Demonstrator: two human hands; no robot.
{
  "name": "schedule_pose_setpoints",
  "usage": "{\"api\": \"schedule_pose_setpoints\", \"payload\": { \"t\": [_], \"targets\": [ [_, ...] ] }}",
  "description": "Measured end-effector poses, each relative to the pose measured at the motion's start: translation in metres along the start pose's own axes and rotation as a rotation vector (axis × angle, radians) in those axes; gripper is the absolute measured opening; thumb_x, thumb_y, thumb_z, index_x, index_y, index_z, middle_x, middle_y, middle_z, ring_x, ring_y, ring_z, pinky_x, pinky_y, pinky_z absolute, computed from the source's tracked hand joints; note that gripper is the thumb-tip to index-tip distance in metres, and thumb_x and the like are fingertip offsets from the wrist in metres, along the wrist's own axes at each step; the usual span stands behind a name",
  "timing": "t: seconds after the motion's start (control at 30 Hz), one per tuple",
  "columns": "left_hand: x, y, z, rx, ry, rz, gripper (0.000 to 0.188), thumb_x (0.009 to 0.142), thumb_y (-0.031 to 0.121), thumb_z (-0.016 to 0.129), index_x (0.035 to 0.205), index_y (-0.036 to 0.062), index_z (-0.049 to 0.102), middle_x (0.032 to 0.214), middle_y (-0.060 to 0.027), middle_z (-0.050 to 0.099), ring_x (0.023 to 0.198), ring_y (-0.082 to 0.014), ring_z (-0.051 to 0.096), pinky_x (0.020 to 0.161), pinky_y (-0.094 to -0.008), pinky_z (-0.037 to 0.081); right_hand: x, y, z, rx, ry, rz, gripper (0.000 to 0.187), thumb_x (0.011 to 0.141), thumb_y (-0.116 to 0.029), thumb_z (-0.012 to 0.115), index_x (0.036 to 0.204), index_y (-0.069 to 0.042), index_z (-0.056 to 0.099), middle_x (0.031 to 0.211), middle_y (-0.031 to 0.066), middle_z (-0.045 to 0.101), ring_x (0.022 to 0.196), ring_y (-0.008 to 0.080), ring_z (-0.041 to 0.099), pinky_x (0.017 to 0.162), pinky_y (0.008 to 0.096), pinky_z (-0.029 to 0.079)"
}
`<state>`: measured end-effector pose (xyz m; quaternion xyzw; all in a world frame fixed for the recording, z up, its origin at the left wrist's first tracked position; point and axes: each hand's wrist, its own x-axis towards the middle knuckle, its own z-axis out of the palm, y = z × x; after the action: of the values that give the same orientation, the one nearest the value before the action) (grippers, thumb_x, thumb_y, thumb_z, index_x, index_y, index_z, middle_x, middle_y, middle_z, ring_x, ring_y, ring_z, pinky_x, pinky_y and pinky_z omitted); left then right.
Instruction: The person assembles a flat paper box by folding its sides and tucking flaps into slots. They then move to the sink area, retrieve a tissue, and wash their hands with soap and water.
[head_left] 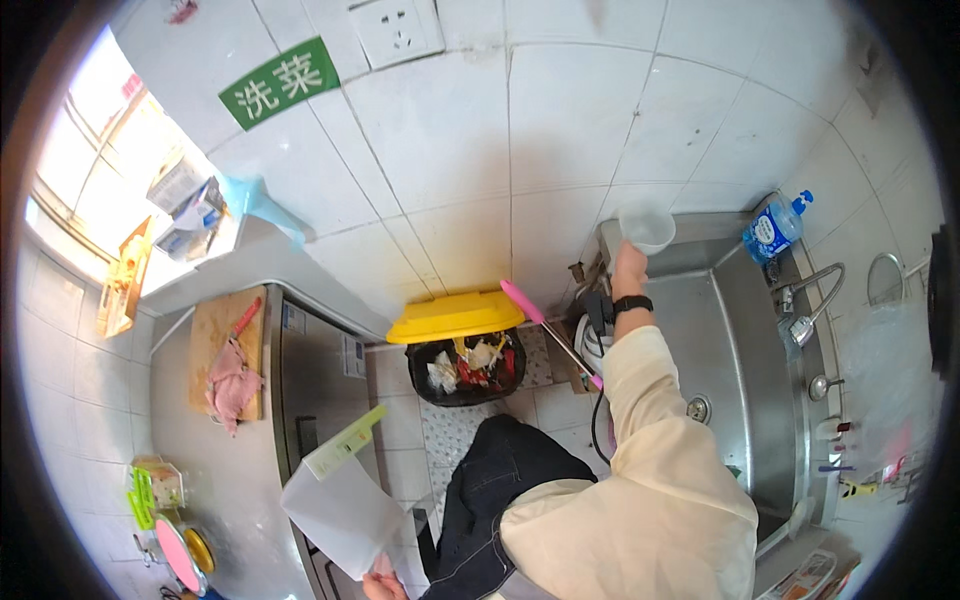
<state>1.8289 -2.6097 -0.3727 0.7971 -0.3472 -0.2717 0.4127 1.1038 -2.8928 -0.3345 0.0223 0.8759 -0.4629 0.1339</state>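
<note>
Left of the sink (722, 330), the lower edge crops the left hand (384, 587), and the right sleeve (648, 390) partly hides a white object (589, 342). The cup's (648, 230) contents are unclear; utensils (857, 490) right of the sink, too small to name.

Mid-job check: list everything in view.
Sink: one, silver, right
Pump bottle: one, blue, sink's far corner
Faucet: one, silver, sink's right
Sign: one, green, wall, upper left
Bin: one, black-lined, floor, centre
Lid: one, yellow, behind bin
Pole: one, pink-ended, right of bin
Utensils: several, mixed colours, far right
Counter: one, silver, left
Cutting board: one, tan, on counter
Meat: one visible piece, pink, mostly on board
Knife: one, red-handled, on board
Disc: one, pink, lower left
Plastic sheet: one, translucent white, green-edged, in left hand
Cup: one, translucent, in right hand
Left hand: one, bare, lower edge
Right hand: one, cream-sleeved, sink's left corner
</note>
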Motion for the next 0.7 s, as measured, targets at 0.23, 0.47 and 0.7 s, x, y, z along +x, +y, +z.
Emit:
{"api": "schedule_pose_setpoints", "payload": {
  "t": [0.23,0.47,0.7],
  "targets": [
    [-0.013,0.002,0.015,-0.19,-0.002,-0.145,0.025,0.084,0.011,0.059,0.105,-0.0006,0.051,0.106,-0.025,0.051,0.097,-0.0383,0.054,0.08,-0.045,0.048,-0.027,0.003,-0.126,-0.071,0.457,-0.331,0.038,0.096,-0.031,0.043,0.1,0.001,0.063,0.099,0.0198,0.067,0.092,0.039,0.064,0.077,0.0482,0.05],
    [-0.027,-0.01,0.007,-0.637,0.008,-0.372,0.029,0.087,0.011,0.049,0.111,-0.0037,0.041,0.121,-0.0349,0.042,0.108,-0.0489,0.049,0.089,-0.054,0.047,0.013,0.066,-0.223,-1.137,0.115,-0.336,0.026,0.086,-0.024,0.053,0.094,-0.008,0.072,0.104,0.0157,0.068,0.097,0.0333,0.066,0.078,0.0435,0.054],
    [-0.089,0.006,-0.039,-1.062,0.258,-0.407,0.045,0.092,0.011,0.039,0.134,0.0013,0.024,0.129,-0.0372,0.039,0.114,-0.0528,0.049,0.092,-0.0566,0.049,-0.169,0.007,-0.171,-0.653,-0.044,-0.901,0.031,0.096,-0.03,0.044,0.099,-0.006,0.064,0.085,0.0201,0.066,0.08,0.041,0.063,0.065,0.0495,0.048]
  ]
}}
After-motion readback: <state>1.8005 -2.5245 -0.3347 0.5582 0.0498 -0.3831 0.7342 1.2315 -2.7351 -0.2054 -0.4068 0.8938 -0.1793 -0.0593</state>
